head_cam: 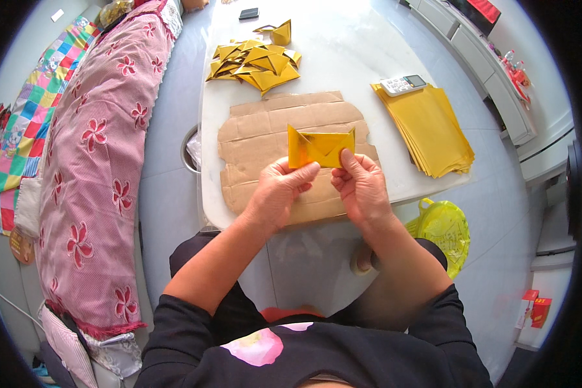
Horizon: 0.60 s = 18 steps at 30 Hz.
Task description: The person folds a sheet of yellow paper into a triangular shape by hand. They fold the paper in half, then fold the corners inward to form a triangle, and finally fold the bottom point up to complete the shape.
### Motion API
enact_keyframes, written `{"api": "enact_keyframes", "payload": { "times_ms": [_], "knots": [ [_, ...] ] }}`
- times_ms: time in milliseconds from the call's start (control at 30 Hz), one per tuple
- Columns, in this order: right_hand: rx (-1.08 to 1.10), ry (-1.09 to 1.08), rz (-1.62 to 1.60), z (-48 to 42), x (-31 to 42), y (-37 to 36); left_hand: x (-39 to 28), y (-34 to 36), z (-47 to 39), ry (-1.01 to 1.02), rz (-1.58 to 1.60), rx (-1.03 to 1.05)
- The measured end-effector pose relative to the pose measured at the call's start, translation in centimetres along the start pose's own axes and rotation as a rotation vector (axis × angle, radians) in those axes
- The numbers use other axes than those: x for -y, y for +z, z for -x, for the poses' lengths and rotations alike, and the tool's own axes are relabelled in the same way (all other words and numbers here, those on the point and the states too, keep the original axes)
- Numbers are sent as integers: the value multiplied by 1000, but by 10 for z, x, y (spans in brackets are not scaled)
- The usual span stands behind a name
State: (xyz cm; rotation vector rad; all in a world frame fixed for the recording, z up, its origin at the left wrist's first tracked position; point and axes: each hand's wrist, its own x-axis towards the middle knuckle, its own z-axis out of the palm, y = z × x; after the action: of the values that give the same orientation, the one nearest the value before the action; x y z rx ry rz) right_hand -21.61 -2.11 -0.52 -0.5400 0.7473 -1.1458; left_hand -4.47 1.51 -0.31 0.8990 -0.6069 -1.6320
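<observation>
A folded piece of gold foil paper (321, 149) is held up between both hands, with pointed corners standing at its upper left and upper right. My left hand (287, 186) pinches its lower left edge. My right hand (361, 182) grips the lower right, thumb pressed on the front face. Beneath them lies a flattened sheet of brown cardboard (252, 145) on the white table (339, 48). Beyond it is a heap of folded gold paper pieces (257, 63), with another folded piece (281, 34) just behind. To the right rests a stack of flat gold sheets (429, 131).
A white remote control (403, 85) lies on the gold stack. A dark phone (249, 13) is at the table's far end. Below the table's right edge sits a yellow-green plastic bag (444, 233). A round bin (190, 150) stands at the left, near a sofa with a pink flowered cover (102, 169).
</observation>
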Motion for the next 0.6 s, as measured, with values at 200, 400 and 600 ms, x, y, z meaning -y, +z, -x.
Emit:
{"api": "enact_keyframes", "payload": {
  "times_ms": [200, 400, 600],
  "knots": [
    [87, -5, -74, 9, -17, 12, 22, 3, -5, 70, 165, -30],
    [140, 116, 3, 16, -15, 17, 15, 7, -4, 108, 176, -62],
    [144, 136, 48, 20, -17, 17, 5, 12, 1, 88, 150, -45]
  ]
}}
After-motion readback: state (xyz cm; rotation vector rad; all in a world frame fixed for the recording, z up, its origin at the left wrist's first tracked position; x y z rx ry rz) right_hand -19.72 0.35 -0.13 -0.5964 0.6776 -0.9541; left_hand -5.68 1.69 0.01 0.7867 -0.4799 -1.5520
